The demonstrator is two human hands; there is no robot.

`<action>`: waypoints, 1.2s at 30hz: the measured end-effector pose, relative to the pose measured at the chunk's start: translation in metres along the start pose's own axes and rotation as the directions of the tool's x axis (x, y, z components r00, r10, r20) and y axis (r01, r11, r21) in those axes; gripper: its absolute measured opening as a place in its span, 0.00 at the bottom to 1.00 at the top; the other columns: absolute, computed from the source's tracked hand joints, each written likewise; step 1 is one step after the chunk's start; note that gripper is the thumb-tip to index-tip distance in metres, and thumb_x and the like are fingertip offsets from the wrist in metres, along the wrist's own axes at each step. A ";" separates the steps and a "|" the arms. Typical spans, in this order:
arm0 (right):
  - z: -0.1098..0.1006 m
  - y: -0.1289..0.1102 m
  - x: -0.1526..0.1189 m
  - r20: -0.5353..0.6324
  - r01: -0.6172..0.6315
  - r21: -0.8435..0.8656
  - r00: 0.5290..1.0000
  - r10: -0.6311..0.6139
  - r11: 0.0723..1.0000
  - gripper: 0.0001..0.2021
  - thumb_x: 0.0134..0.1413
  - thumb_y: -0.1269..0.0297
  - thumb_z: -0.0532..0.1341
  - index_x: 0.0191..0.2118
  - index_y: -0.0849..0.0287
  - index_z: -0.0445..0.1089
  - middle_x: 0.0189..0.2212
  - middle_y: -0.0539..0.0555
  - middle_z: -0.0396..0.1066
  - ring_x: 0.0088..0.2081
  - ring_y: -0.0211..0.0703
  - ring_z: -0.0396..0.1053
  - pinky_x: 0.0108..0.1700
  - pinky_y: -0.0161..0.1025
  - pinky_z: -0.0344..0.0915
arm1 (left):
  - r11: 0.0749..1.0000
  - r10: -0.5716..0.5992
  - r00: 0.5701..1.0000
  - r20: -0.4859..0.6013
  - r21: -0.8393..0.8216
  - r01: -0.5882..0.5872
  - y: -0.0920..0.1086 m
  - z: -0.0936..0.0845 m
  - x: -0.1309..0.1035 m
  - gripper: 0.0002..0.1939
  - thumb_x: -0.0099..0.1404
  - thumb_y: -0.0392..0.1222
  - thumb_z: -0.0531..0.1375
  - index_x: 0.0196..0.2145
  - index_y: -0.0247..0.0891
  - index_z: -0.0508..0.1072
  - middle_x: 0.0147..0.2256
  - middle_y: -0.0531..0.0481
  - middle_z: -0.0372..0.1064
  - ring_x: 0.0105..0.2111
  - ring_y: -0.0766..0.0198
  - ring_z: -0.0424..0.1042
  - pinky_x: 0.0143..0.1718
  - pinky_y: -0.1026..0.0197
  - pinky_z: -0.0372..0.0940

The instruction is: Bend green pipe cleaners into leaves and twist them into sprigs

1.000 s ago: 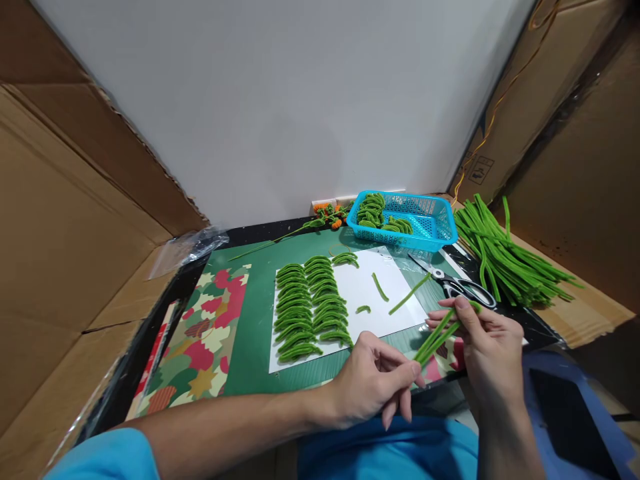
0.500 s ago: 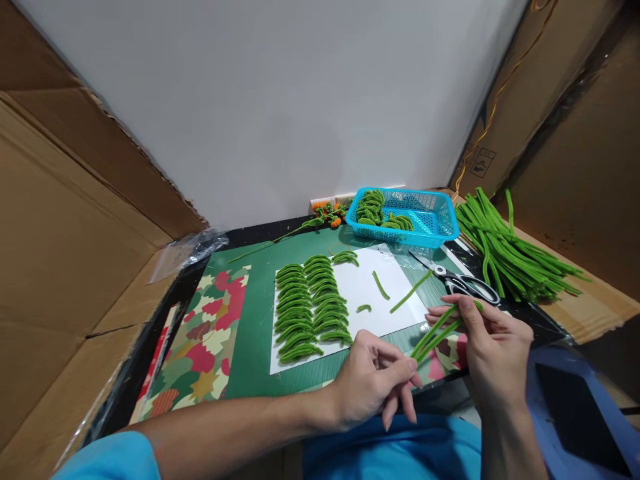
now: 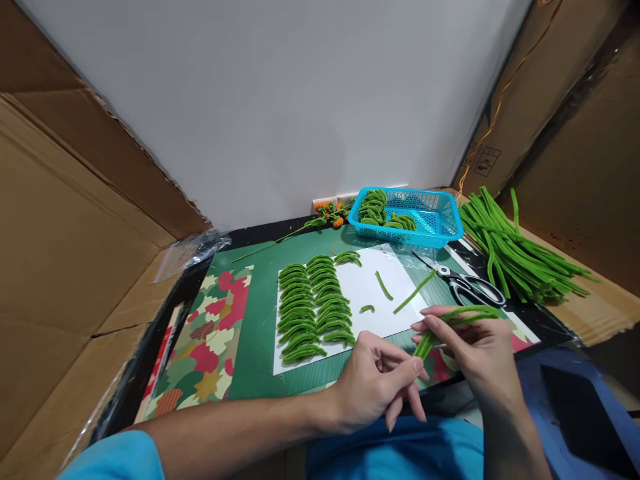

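My left hand (image 3: 383, 380) pinches the lower end of some green fuzzy stems (image 3: 427, 343) near the mat's front edge. Higher on the same stems, my right hand (image 3: 470, 347) grips them between thumb and fingers, and their far ends curve back over that hand. On a white sheet (image 3: 367, 270) lie two columns of curved green pieces (image 3: 300, 313), a small group at the top, a short curl (image 3: 367, 309) and a thin strip (image 3: 384, 285). A longer strip (image 3: 414, 292) crosses the sheet's right edge. Black-handled scissors (image 3: 465, 283) lie beyond my right hand.
A blue basket (image 3: 440, 230) holds more curved green pieces at the back. Right of it is a big bundle of green stems (image 3: 520, 260). Orange flowers (image 3: 333, 212) lie behind the green mat (image 3: 260, 293). Cardboard walls (image 3: 75, 187) stand on both sides.
My right hand has slid down the stems toward my left hand. The stems' upper ends now bend right over it, where they had been held near their ends.
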State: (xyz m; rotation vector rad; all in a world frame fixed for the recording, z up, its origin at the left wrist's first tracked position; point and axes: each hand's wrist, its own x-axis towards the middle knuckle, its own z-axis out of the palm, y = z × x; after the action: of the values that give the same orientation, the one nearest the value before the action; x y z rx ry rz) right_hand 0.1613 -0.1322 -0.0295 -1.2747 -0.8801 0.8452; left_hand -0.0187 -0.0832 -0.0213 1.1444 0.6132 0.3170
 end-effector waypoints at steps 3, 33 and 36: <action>-0.008 0.005 -0.004 -0.075 0.004 0.069 0.997 0.002 0.998 0.17 0.58 0.51 0.72 0.45 0.59 0.82 0.38 0.62 0.84 0.30 0.54 0.83 0.23 0.40 0.79 | 1.000 0.009 1.000 0.009 -0.003 -0.009 -0.002 0.000 -0.001 0.28 0.67 0.61 0.65 0.31 0.27 0.78 0.24 0.38 0.79 0.11 0.72 0.62 0.10 0.70 0.52; -0.035 0.001 0.005 -0.416 0.149 0.309 0.910 -0.008 0.939 0.17 0.56 0.52 0.74 0.45 0.58 0.81 0.31 0.56 0.83 0.30 0.47 0.81 0.25 0.36 0.77 | 0.997 -0.073 0.987 0.140 -0.004 0.074 -0.001 0.000 0.003 0.30 0.65 0.67 0.64 0.34 0.30 0.76 0.23 0.47 0.74 0.13 0.72 0.64 0.11 0.70 0.53; -0.048 0.006 0.006 -0.363 0.172 0.360 0.931 -0.032 0.917 0.17 0.51 0.55 0.77 0.45 0.56 0.82 0.34 0.57 0.84 0.34 0.51 0.83 0.28 0.40 0.79 | 0.997 -0.081 0.982 0.170 -0.008 0.083 -0.001 -0.002 0.004 0.29 0.66 0.66 0.65 0.33 0.31 0.75 0.22 0.50 0.72 0.13 0.72 0.64 0.12 0.71 0.54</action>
State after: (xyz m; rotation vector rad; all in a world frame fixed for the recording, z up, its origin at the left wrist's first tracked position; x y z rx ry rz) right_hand 0.2067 -0.1466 -0.0393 -0.9779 -0.4588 0.6391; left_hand -0.0173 -0.0801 -0.0241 1.1159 0.5050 0.1512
